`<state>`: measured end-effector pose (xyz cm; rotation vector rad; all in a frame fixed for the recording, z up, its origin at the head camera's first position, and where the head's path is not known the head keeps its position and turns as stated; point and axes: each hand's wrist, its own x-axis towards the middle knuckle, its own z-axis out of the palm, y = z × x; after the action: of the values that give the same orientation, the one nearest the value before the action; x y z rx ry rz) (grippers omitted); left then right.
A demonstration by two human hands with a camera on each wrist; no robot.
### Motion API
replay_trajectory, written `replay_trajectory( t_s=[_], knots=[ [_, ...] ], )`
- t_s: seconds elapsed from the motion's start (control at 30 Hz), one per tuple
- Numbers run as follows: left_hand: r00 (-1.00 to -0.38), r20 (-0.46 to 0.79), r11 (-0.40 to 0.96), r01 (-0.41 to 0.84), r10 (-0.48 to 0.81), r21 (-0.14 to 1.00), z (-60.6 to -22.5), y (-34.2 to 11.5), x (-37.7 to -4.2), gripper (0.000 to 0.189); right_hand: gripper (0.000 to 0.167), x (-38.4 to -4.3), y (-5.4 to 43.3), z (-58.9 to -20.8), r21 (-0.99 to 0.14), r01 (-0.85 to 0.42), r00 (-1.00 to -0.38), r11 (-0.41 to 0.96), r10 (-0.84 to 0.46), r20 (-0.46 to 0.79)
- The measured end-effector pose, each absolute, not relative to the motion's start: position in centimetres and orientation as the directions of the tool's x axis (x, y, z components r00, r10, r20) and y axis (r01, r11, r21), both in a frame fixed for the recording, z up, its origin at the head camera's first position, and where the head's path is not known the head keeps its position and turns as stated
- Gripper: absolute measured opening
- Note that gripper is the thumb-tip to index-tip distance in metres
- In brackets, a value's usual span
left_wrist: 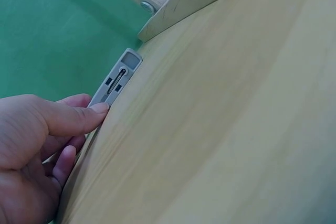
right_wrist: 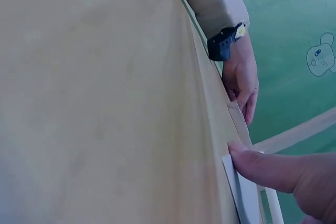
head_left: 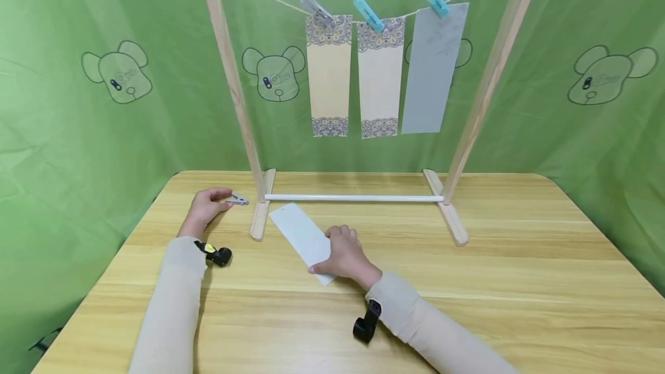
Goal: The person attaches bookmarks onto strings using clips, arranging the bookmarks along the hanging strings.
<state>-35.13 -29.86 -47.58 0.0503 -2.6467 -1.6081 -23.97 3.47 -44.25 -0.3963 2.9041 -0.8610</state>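
My left hand (head_left: 224, 199) rests on the wooden table (head_left: 519, 281) by the rack's left foot. It pinches a small grey clothespin (head_left: 240, 199) that lies flat on the table. In the left wrist view my thumb (left_wrist: 79, 116) lies on the near end of the clothespin (left_wrist: 116, 80), with my fingers curled below it. My right hand (head_left: 335, 250) lies with curled fingers on the near end of a white paper strip (head_left: 296, 229) flat on the table. Its thumb (right_wrist: 273, 169) is at the edge of the strip (right_wrist: 237, 190).
A wooden drying rack (head_left: 231, 74) stands at the back with a white bar (head_left: 353, 197) across its base. On its string hang two patterned cream strips (head_left: 329, 74) and a grey strip (head_left: 433, 68), held by a grey clip (head_left: 315, 9) and two blue ones. Green cloth surrounds the table.
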Motion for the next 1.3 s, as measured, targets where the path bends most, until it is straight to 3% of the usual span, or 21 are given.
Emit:
replay_trajectory(
  t_s=[0.5, 1.07, 1.3],
  knots=[
    [-0.999, 0.009, 0.46, -0.009, -0.038, 0.888, -47.6, -29.97, -35.16, 0.041, 0.08, -24.65, 3.2, -43.73, -0.57, -0.124, -0.968, 0.812, -0.226, -0.112],
    [-1.0, 0.003, 0.427, 0.012, 0.02, 0.904, -47.52, -30.06, -34.86, 0.047, 0.074, -24.34, 2.71, -43.47, -0.58, -0.159, -0.962, 0.799, -0.258, -0.093],
    [-0.999, -0.02, 0.429, -0.004, 0.032, 0.903, -47.61, -30.16, -35.11, 0.048, 0.084, -24.49, 2.66, -43.47, -0.588, -0.147, -0.963, 0.795, -0.251, -0.099]
  ],
)
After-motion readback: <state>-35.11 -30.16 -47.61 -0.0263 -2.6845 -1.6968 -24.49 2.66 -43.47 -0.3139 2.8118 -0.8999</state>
